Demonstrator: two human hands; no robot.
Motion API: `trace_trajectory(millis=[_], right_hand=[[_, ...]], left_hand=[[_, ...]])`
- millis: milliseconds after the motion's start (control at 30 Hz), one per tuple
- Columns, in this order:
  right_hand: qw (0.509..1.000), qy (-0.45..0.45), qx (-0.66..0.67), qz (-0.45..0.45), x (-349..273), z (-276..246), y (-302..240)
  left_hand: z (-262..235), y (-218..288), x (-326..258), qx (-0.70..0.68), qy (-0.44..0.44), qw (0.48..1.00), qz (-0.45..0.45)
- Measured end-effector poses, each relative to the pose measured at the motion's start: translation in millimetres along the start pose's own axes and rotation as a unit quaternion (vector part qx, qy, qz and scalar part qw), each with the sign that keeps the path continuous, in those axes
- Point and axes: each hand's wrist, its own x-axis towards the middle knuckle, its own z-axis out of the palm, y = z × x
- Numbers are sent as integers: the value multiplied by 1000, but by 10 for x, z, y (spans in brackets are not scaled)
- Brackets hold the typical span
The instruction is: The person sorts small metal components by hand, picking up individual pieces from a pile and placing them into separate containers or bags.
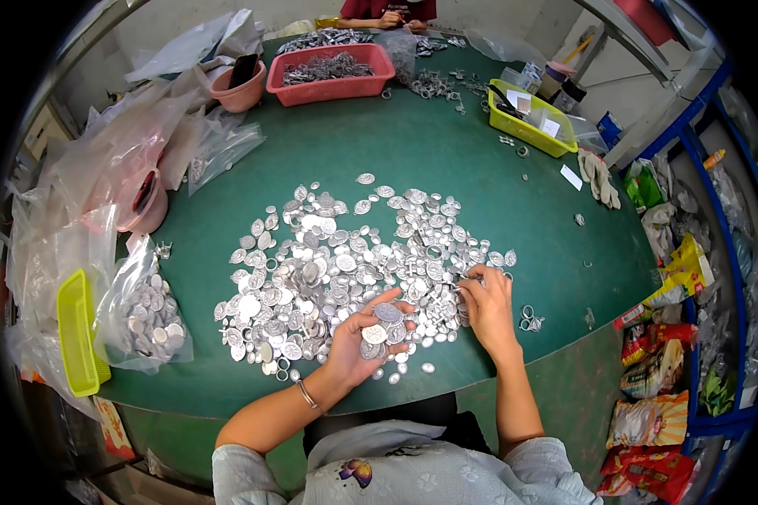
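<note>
Cupping: the left hand (364,337) lies palm up at about 6 o'clock on the worktop (379,160), fingers curled round a small stack of silver medallions (382,324).
Right hand: the right hand (486,305) rests at about 5 o'clock, just beside the left one, its fingertips (470,278) pinched on a small piece at the edge of the heap; what exactly it grips is too small to tell.
Heap: a broad spread of loose silver medallions (345,261) covers the middle of the green worktop, touching both hands.
Rings: a few small metal rings (529,318) lie at 4 o'clock, near the right hand.
Bag: a clear plastic bag of the same pieces (147,316) sits at 8 o'clock, beside a lime-green tray (76,337).
Far side: a red basket (333,71) of metal parts stands at 12 o'clock, a pink bowl (237,88) at 11 o'clock, a yellow-green tray (531,118) at 1 o'clock.
Gloves: a pair of work gloves (600,177) lies at 2 o'clock.
Other person: another person's hands (392,17) work at the far rim.
</note>
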Motion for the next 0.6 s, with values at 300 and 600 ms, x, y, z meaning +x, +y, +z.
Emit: trace_trajectory(millis=[300,600], right_hand=[[994,-57,51,82,72,-28,-76],[999,-7,-20,32,-8,44,-27]], left_hand=[[-105,-13,-3,31,-4,999,-37],[143,42,-40,74,2,997,-39]])
